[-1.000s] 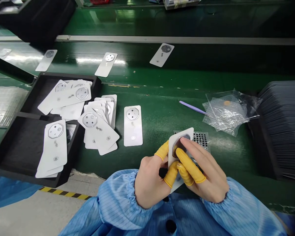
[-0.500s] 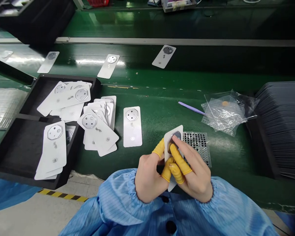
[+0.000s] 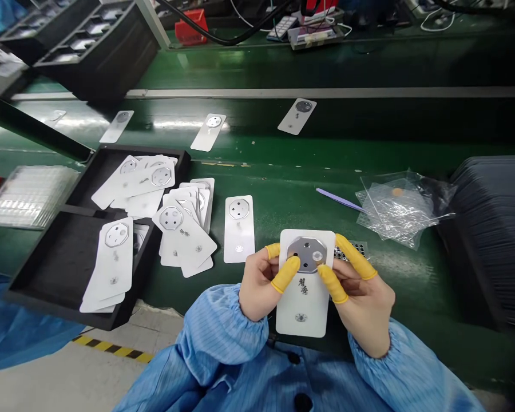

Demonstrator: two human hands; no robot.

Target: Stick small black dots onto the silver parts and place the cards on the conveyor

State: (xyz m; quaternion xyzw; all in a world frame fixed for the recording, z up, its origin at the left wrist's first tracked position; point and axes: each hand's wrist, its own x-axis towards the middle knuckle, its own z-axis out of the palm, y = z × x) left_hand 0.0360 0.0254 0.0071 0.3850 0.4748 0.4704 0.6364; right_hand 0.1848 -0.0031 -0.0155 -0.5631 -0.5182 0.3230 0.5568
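Note:
A white phone back cover (image 3: pixel 302 303) with a grey octagonal camera plate faces me, held upright between both hands. My left hand (image 3: pixel 261 283) grips its left edge, the yellow-cotted thumb lying on the plate's left side. On the other edge, my right hand (image 3: pixel 363 297) pinches the cover, its thumb at the plate's lower right and a yellow-cotted index finger behind the rim. Partly hidden behind that hand is a sheet of small black round pieces (image 3: pixel 355 249). One more white back cover (image 3: pixel 239 232) lies flat to the left.
Overlapping covers (image 3: pixel 184 229) lie beside two black trays (image 3: pixel 47 257) holding more. Purple tweezers (image 3: pixel 339 199) touch clear plastic bags (image 3: pixel 401 214). At right stands a stack of dark sheets (image 3: pixel 498 229). Several covers, including one at the back (image 3: pixel 297 117), lie beyond on the green surface.
The cover has turned from a tilted, edge-on pose to face me. My right fingers have left the camera plate's middle and now hold the right edge. The view has shifted.

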